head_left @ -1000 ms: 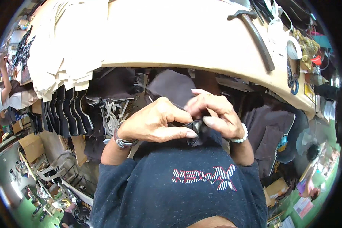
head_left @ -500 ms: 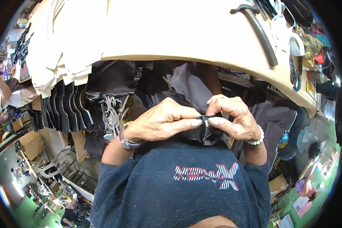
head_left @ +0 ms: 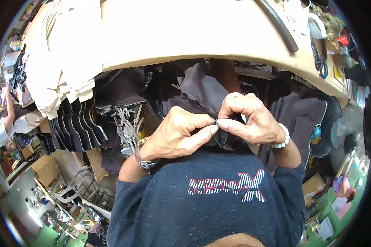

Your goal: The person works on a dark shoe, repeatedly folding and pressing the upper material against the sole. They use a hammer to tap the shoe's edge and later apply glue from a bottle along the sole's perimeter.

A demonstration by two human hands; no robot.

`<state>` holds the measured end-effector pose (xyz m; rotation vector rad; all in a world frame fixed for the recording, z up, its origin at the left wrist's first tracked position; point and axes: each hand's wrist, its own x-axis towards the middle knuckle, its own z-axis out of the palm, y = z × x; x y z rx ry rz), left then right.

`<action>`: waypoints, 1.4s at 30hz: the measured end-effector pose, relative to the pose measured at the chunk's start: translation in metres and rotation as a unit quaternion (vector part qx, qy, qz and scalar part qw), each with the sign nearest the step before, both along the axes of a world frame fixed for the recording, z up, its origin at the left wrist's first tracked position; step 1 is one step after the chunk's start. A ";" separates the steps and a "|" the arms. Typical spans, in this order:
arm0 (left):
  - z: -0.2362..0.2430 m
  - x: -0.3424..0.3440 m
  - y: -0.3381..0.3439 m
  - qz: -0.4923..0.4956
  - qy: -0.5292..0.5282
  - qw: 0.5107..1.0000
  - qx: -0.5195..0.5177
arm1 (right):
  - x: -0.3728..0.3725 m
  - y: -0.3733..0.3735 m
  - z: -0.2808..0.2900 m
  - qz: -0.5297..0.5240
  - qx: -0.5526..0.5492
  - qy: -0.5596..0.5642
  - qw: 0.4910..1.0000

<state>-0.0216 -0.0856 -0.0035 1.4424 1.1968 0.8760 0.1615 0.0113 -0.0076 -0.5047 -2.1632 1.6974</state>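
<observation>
My left hand [head_left: 181, 132] and my right hand [head_left: 253, 120] meet in front of my chest, thumb tips almost touching. Each pinches the edge of a dark, limp piece of material [head_left: 226, 140] between thumb and forefinger. Its lower part hangs in folds against my dark shirt. The fingers hide most of the pinched edge, and I cannot make out whether the piece is cloth or leather. Just beyond my hands lies a larger brown-grey sheet of material [head_left: 202, 85], bunched up below the table edge.
A pale worktable [head_left: 185, 33] curves across the far side, bearing stacked cream sheets [head_left: 70, 53] and a hammer [head_left: 279, 25]. Black curved pieces [head_left: 76, 127] hang at left beside bundled grey straps [head_left: 127, 125]. Dark panels [head_left: 290, 111] hang at right. Another person [head_left: 12, 119] is far left.
My fingertips have closed together over the edge, covering a pale strip that showed between the thumbs. My right hand sits slightly higher. The view has shifted, leaving the hammer's head out of frame.
</observation>
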 end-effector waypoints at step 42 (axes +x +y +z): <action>-0.004 0.017 0.026 -0.099 0.078 0.977 -0.175 | 0.037 0.008 -0.021 0.089 -0.061 -0.131 0.986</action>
